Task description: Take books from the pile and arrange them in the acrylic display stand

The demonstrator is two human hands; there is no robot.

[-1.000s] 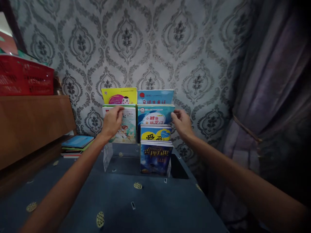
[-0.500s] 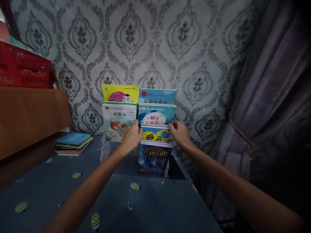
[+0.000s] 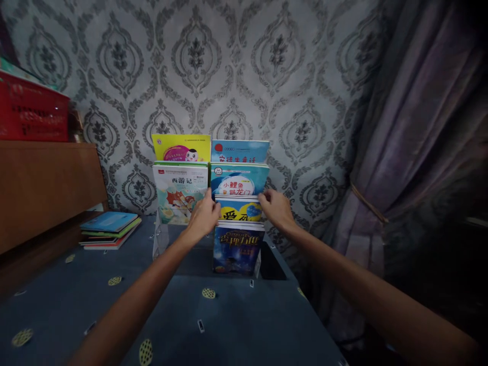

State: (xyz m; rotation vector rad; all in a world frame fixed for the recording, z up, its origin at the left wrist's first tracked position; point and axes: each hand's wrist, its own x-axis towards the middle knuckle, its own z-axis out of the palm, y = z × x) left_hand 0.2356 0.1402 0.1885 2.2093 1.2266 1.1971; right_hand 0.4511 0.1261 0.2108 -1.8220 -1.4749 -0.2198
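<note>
A yellow-and-blue book stands in the right-hand column of a clear tiered rack. My left hand pinches its left edge, and my right hand is closed at its upper right edge. In front of it stands a dark blue book with gold lettering. Behind rise a teal book and, at the back, a light blue book. The left column has a white-covered book with a painted scene, partly behind my left fingers, and a yellow book behind that.
A small stack of books lies to the left on the dark blue patterned cloth. Farther left, a red basket sits on a wooden cabinet. Patterned wallpaper is behind, and a tied curtain hangs at right.
The view has swung slightly right, so the rack and books appear a little farther left. Both hands stay at the edges of the yellow-and-blue book, with no clear movement of it.
</note>
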